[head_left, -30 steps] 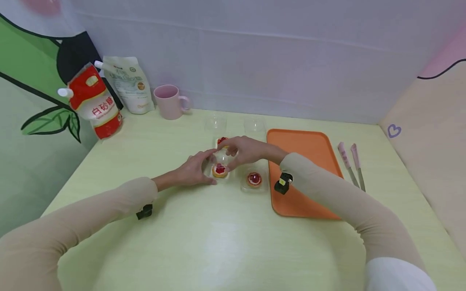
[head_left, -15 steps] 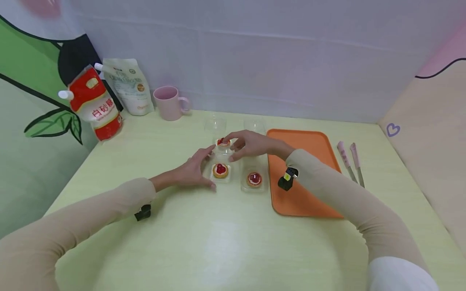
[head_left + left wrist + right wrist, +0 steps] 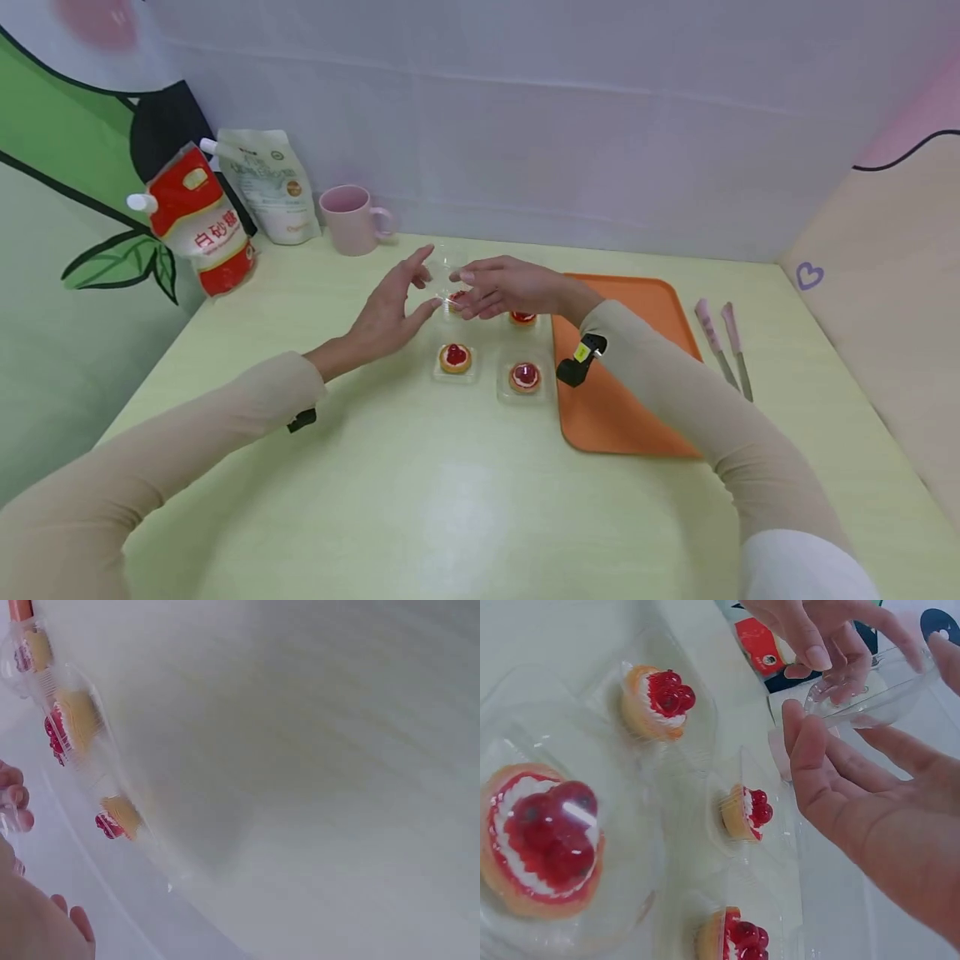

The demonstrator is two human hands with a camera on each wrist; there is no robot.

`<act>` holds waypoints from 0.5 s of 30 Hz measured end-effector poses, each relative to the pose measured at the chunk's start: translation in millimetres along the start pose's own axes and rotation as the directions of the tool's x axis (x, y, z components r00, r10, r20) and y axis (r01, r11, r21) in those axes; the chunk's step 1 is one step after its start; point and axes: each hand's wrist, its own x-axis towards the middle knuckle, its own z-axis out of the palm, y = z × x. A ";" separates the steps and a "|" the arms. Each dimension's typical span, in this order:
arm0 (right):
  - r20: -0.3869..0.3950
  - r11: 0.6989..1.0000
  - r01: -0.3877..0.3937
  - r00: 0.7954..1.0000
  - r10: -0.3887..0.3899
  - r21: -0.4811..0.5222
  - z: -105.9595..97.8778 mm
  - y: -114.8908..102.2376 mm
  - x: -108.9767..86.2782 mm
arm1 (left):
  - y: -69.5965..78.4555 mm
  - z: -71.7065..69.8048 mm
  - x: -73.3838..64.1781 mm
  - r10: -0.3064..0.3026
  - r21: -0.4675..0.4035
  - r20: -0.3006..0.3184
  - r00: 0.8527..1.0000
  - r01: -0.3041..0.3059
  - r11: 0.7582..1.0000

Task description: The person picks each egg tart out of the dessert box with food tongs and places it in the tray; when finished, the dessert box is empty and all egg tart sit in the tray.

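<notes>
The left hand (image 3: 386,312) and the right hand (image 3: 517,287) both grip a clear lid (image 3: 889,705) by its edge, up near the back tarts, maybe because its thin plastic could bend. Four little tarts (image 3: 455,358) sit in clear boxes (image 3: 442,377) on the surface (image 3: 375,500), two by two, perhaps so each is easy to reach, and the orange tray (image 3: 622,425) lies just beside them on the right

The left hand (image 3: 381,315) and right hand (image 3: 519,287) have shifted toward twelve o'clock, revealing a tart (image 3: 522,318) at the latter's six.
</notes>
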 end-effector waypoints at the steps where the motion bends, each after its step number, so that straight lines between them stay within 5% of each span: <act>1: -0.002 1.000 -0.002 1.000 0.002 0.026 0.1 -1.0 0.6 | 0.6 0.3 1.0 0.021 0.024 -0.019 1.000 -0.020 0.999; 6: -0.006 0.992 -0.030 1.000 0.031 0.119 0.9 -7.2 2.5 | 2.9 -0.4 7.4 0.052 0.044 -0.072 0.996 -0.049 0.998; 15: -0.085 0.991 -0.029 0.996 0.040 0.131 0.8 -19.6 14.1 | 0.5 -16.5 22.9 -0.053 -0.019 -0.029 0.998 0.053 0.998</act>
